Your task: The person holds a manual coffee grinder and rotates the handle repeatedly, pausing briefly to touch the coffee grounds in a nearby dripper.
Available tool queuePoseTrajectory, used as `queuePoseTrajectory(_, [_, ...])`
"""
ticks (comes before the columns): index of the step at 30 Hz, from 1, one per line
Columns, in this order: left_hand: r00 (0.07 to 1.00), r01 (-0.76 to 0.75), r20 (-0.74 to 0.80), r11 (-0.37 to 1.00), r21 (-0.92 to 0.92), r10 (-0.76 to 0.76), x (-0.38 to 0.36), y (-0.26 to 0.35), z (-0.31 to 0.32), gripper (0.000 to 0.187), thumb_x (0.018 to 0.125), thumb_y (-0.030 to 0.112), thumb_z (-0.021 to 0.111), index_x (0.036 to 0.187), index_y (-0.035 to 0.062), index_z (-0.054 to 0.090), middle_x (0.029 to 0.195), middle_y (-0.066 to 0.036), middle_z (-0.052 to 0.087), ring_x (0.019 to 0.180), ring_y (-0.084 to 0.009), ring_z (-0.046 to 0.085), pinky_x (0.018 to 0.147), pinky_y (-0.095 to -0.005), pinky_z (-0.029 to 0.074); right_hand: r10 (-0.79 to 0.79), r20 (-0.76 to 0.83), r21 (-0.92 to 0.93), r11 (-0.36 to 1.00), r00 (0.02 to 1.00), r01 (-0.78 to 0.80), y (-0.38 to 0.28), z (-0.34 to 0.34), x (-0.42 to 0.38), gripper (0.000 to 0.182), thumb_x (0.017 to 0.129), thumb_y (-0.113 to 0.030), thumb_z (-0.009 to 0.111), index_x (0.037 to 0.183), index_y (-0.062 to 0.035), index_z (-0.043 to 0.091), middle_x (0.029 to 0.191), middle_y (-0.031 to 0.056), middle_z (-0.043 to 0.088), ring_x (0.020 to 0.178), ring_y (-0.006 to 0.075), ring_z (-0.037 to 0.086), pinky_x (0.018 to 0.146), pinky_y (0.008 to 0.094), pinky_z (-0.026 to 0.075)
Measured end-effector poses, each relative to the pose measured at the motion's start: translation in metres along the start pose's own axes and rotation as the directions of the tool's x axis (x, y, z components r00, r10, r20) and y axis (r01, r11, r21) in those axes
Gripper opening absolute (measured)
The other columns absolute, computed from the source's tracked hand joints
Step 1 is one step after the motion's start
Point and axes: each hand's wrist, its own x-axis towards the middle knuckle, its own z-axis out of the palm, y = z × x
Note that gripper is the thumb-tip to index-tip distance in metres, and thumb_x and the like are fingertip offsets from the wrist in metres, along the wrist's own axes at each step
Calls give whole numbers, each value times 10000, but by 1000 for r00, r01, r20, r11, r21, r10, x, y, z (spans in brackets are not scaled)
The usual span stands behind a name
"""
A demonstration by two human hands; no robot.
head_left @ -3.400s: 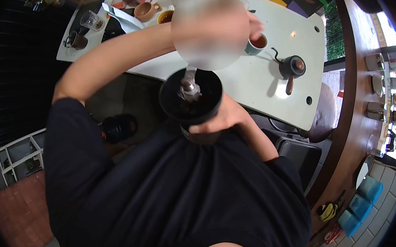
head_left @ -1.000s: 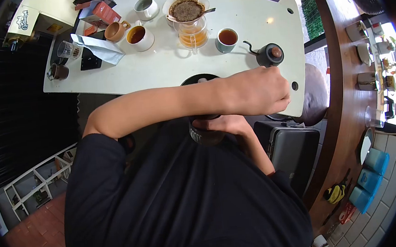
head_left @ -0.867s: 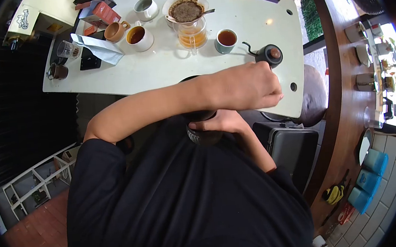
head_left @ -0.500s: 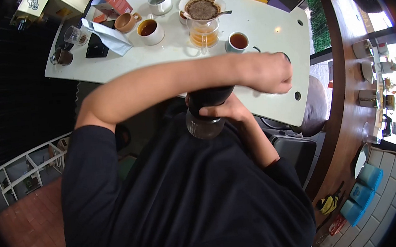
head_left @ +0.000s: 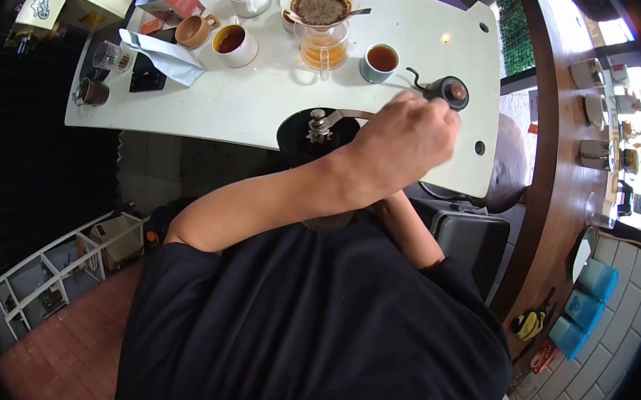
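Note:
A hand coffee grinder with a round black top and a metal crank stands upright in front of my chest, at the table's near edge. My left hand reaches across from the left, its fingers closed round the outer end of the crank; the knob is hidden inside the fist. The grinder's clear jar shows below my left forearm. My right forearm comes up to the grinder body. That hand is covered by the left forearm now, but the earlier frame shows it wrapped round the grinder.
On the white table stand a dripper with wet grounds over a glass server, a cup of tea-coloured drink, a black gooseneck kettle, several mugs and a pale bag. A wooden counter runs along the right.
My left hand has swung with the crank, back toward my body and slightly left. The forearm has dropped lower, uncovering the grinder's top and more of the kettle.

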Motion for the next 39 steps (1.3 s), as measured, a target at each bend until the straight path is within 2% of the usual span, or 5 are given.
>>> queuePoseTrajectory(5, [988, -108, -151, 865, -489, 38, -5, -2, -3, 129, 751, 104, 676, 731, 32, 571, 691, -59, 546, 675, -215, 633, 656, -333, 517, 8, 73, -29, 1000, 997, -6, 8, -2, 17, 570, 695, -123, 818, 1198, -2, 578, 1124, 64, 631, 1086, 181, 579, 952, 312, 455])
queuePoseTrajectory(9, [980, -150, -162, 964, -221, 115, -7, 14, -12, 112, 754, 109, 633, 707, 51, 549, 672, -64, 522, 663, -223, 610, 678, -324, 507, 11, 134, -56, 998, 991, -4, 12, -11, 12, 606, 684, -135, 826, 1215, -2, 567, 1145, 67, 623, 1103, 183, 570, 962, 318, 449])
queuePoseTrajectory(21, [899, -438, -305, 667, -603, 315, -36, -1, -56, 202, 833, 113, 683, 713, 47, 535, 644, -20, 427, 568, -167, 506, 564, -305, 454, -4, 262, -138, 990, 965, 42, 25, -30, 55, 714, 648, -173, 849, 1265, -2, 534, 1209, 77, 598, 1153, 190, 544, 991, 336, 429])
queuePoseTrajectory(28, [906, -368, -423, 492, -789, -2, -80, -33, -67, 391, 886, 167, 716, 598, 64, 472, 572, -12, 495, 512, -174, 561, 541, -316, 482, 39, 264, -186, 983, 964, 11, 3, -23, 56, 772, 614, -160, 856, 1284, -3, 507, 1201, 78, 590, 1140, 185, 536, 989, 339, 427])
queuePoseTrajectory(39, [877, -266, -443, 580, -770, -187, -114, -37, -75, 395, 942, 237, 657, 629, 55, 498, 581, -23, 543, 561, -198, 632, 572, -345, 486, 140, 162, -239, 966, 977, -99, -19, -7, 55, 829, 598, -131, 858, 1315, -1, 463, 1209, 87, 579, 1136, 198, 530, 1003, 345, 417])
